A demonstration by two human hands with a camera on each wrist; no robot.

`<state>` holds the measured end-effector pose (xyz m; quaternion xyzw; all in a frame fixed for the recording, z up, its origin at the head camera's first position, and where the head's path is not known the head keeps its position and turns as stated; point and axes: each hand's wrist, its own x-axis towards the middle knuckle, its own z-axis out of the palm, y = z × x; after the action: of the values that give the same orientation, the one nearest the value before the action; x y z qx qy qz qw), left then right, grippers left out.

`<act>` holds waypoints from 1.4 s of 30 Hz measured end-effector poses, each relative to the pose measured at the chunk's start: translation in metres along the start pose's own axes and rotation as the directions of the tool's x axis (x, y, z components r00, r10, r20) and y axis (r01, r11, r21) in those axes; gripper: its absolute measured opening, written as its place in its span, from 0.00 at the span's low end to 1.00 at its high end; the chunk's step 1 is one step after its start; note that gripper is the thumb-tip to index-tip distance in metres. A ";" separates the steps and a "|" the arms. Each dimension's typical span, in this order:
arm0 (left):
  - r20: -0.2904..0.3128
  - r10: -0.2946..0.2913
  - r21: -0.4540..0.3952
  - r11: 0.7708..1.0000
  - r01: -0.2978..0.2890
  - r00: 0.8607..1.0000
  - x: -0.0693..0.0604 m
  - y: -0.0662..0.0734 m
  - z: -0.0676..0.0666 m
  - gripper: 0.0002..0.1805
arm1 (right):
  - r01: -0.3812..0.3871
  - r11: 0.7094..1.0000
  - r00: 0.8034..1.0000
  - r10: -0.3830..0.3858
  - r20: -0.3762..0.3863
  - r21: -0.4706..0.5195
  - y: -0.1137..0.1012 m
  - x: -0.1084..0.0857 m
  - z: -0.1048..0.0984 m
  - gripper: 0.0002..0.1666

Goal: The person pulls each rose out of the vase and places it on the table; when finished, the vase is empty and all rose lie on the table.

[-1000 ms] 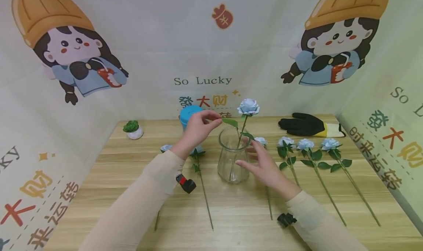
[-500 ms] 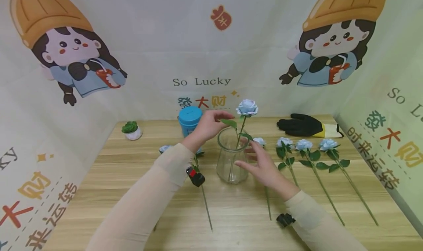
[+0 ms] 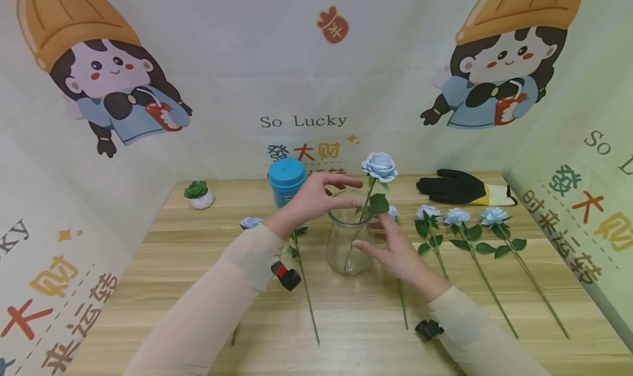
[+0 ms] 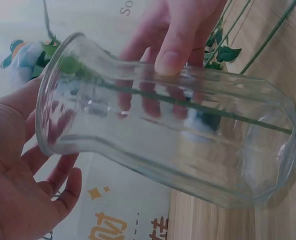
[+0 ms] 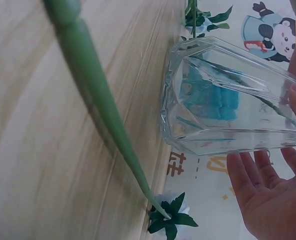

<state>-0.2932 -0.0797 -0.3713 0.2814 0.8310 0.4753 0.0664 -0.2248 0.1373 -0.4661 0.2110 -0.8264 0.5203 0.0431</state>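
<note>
A clear glass vase (image 3: 348, 249) stands upright on the table, and one pale blue rose (image 3: 379, 167) leans rightward in it. Its stem shows through the glass in the left wrist view. My right hand (image 3: 395, 249) holds the vase from the right; the thumb (image 4: 169, 62) touches the near side and the fingers lie behind the glass. My left hand (image 3: 311, 203) is at the rim, beside the rose's stem, its fingers loosely bent and spread. The left thumb tip reaches the stem; whether it touches is unclear. A green leaf (image 3: 379, 204) hangs right of the stem.
Several blue roses (image 3: 457, 216) lie right of the vase, and two more, partly hidden, lie to its left, one rose stem (image 3: 307, 299) pointing forward. Behind stand a blue-lidded canister (image 3: 287, 181) and a small potted succulent (image 3: 199, 194). A black glove (image 3: 452, 188) lies back right.
My left hand has moved rightward and lower, from the leaf left of the stem to the vase rim. The rose has turned and leans further right. My right hand stays on the vase.
</note>
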 end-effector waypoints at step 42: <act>-0.404 -0.015 -0.231 0.969 -0.086 0.914 0.008 0.024 -0.011 0.10 | -0.009 1.000 1.000 0.009 -0.011 -0.019 0.000 -0.001 0.001 0.39</act>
<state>-0.2946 -0.0743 -0.3438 0.1823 0.7567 0.6226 -0.0808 -0.2239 0.1362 -0.4667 0.2040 -0.8320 0.5138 0.0471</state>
